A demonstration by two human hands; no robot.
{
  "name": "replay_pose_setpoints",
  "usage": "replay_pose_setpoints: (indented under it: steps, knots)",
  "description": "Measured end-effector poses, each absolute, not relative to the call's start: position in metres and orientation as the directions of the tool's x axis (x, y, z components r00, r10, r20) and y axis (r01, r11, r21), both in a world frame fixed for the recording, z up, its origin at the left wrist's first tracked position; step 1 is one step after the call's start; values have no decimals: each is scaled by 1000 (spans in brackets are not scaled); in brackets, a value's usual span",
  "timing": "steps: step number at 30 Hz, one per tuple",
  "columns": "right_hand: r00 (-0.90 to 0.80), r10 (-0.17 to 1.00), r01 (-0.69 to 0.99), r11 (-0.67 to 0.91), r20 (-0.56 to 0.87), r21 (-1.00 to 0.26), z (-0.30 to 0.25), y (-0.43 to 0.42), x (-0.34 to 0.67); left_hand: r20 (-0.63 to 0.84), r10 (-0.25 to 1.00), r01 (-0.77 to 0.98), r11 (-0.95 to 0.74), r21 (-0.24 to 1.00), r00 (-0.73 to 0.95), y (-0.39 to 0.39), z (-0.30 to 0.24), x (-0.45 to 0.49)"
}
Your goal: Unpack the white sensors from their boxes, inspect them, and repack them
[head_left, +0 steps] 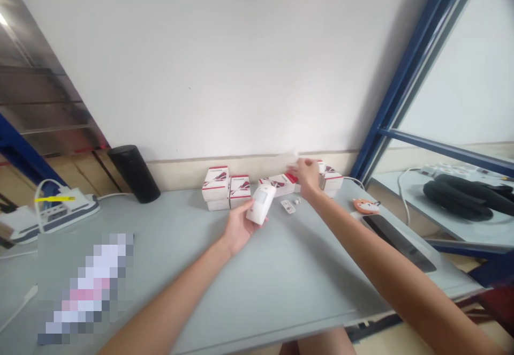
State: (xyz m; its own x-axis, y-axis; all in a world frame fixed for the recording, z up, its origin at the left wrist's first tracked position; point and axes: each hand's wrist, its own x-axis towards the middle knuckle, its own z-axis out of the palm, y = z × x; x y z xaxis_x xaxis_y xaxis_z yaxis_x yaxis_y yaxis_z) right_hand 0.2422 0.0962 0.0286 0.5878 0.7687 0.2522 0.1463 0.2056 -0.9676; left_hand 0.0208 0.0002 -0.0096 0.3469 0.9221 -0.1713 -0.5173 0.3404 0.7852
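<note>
My left hand [241, 229] is wrapped round a white motion sensor [261, 205], holding it above the table with its window facing up. Farther off to the right, my right hand [308, 175] pinches a thin, whitish, see-through piece [286, 159] that is smeared by motion; it looks like plastic film. Behind that hand stands an open white-and-red box [277, 184], partly covered by the fingers. A small white card-like piece with markings [288, 206] lies on the table between the hands, and a tiny white part [297, 201] sits beside it.
White-and-red boxes [218, 183] line the wall at the back of the grey table [241, 291]. A black cylinder [134, 174] and a power strip [60, 213] stand left. On the right lie an orange object [366, 206] and a dark flat device [397, 242]. A blue frame [385, 108] rises beyond.
</note>
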Motion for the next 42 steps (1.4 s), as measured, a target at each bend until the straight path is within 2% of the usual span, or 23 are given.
replay_pose_setpoints:
  steps: [4, 6, 8, 9, 11, 13, 14, 16, 17, 19, 20, 22, 24, 26, 31, 38, 42]
  knots:
    - [530, 794, 284, 165, 298, -944, 18, 120, 220, -203, 945, -568, 316, 760, 255, 1, -4, 20]
    - [503, 784, 373, 183, 363, -910, 14, 119, 215, -222, 942, -561, 329, 760, 252, 1, -4, 20]
    - [441, 754, 500, 244, 487, -831, 10, 112, 214, -227, 940, -558, 335, 759, 256, -1, -5, 21]
    - [357, 739, 593, 293, 572, -750, 9, 109, 216, -226, 939, -558, 336, 759, 258, -2, -5, 22]
    - [43, 734, 757, 419, 678, -501, 6, 102, 219, -223, 938, -555, 338, 760, 265, -3, -6, 24]
    - [-279, 736, 791, 540, 617, -286, 5, 96, 222, -213, 937, -552, 336, 763, 276, -6, -6, 26]
    - [-357, 734, 776, 577, 578, -254, 6, 93, 223, -202, 938, -555, 331, 763, 282, -7, -5, 27]
    - [-340, 723, 751, 593, 601, -289, 11, 85, 224, -163, 936, -567, 321, 759, 312, -9, -2, 27]
    - [-272, 718, 732, 587, 641, -346, 14, 79, 224, -138, 934, -574, 314, 757, 330, -9, -1, 26]
    - [-111, 753, 627, 560, 649, -542, 21, 64, 222, -87, 926, -578, 301, 759, 367, -9, 1, 25]
    - [-62, 808, 534, 523, 586, -664, 23, 56, 220, -61, 921, -578, 293, 762, 386, -8, 1, 25]
    - [-75, 922, 331, 382, 380, -863, 23, 40, 217, -18, 915, -585, 273, 763, 404, -5, -2, 25]
    - [-136, 968, 193, 236, 212, -952, 19, 27, 214, -8, 913, -590, 271, 760, 409, -3, -7, 27]
    - [-149, 978, 104, 161, 145, -981, 14, 19, 213, -21, 918, -584, 270, 765, 397, -2, -13, 29]
    - [-123, 986, -82, 105, 115, -991, 8, 16, 214, 5, 917, -549, 235, 802, 399, -6, -17, 32]
    - [56, 998, -89, 48, 43, -995, 6, 17, 205, 9, 917, -540, 227, 810, 399, -14, -17, 33]
    - [150, 985, -78, 92, 80, -993, 7, 14, 201, 20, 920, -521, 203, 829, 391, -16, -9, 37]
